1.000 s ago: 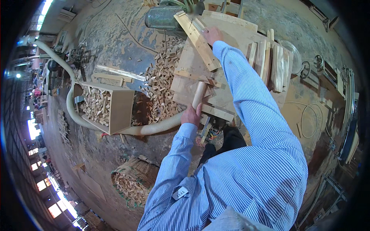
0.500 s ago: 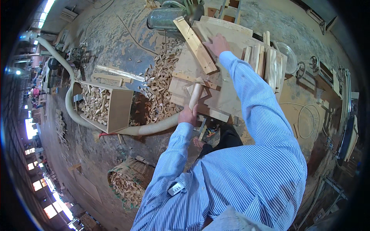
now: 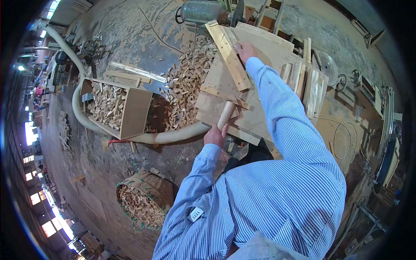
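My left hand (image 3: 214, 136) is wrapped round a thick, pale wooden handle (image 3: 226, 114) at the near edge of a large wooden board (image 3: 209, 102). A crossbar (image 3: 212, 91) is fixed on that board just beyond the handle. Farther off, my right hand (image 3: 246, 50) has its fingers closed at a short pale wood strip (image 3: 229, 36), whose near end they partly hide. The strip lies alongside a long, slanted wooden fence (image 3: 229, 55) on the board. Beyond the strip stands a dark round saw blade (image 3: 237, 14).
Wood lengths (image 3: 310, 86) are stacked to the right of my right arm. A green motor (image 3: 201, 11) is at the far side. Small offcuts (image 3: 190, 82) are heaped left of the board, beside a wooden box (image 3: 135, 113), a ribbed hose (image 3: 177, 134) and a basket (image 3: 158, 190).
My left hand, still round the handle, and the board have shifted slightly nearer in the picture. The right hand remains by the strip and fence; the view has also shifted.
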{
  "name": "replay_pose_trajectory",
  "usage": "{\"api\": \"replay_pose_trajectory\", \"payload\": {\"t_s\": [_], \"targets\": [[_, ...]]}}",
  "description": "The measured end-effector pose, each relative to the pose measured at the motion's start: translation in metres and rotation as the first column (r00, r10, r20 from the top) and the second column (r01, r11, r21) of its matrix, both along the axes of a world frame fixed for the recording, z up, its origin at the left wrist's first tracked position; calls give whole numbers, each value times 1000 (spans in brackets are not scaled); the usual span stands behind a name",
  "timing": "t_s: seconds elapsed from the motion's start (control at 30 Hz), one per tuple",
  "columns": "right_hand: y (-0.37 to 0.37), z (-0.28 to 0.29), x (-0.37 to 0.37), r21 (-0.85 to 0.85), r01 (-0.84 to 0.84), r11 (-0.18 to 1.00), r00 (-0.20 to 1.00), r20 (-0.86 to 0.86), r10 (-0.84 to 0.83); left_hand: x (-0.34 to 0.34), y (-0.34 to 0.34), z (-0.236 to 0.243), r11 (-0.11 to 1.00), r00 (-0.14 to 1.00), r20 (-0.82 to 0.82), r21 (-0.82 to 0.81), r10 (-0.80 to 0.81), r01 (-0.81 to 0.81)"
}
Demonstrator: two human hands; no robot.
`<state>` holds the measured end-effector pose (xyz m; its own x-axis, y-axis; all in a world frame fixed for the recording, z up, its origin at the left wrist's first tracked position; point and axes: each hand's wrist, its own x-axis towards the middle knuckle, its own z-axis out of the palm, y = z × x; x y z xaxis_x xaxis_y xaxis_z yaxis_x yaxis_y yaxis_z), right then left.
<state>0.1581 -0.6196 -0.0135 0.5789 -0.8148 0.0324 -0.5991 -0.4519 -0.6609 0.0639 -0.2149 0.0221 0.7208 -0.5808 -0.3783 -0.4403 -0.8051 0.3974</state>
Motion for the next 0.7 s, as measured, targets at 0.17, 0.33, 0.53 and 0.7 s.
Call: {"api": "replay_pose_trajectory", "payload": {"t_s": [0.17, 0.33, 0.53, 0.7], "targets": [[-6, -7, 13, -33, -38, 999, 999, 37, 40, 1, 5, -3, 1000, 1000, -18, 2, 5, -5], [-12, -6, 12, -22, -44, 999, 997, 60, 45, 2, -2, -6, 1000, 1000, -17, 26, 8, -7], [-35, 2, 16, -28, -56, 998, 997, 48, 57, 8, -29, -4, 998, 999, -34, 55, 3, -1], [-69, 6, 22, -13, -2, 1000, 1000, 25, 2, 16, -67, -1, 999, 1000, -24, 47, 1, 0]]}}
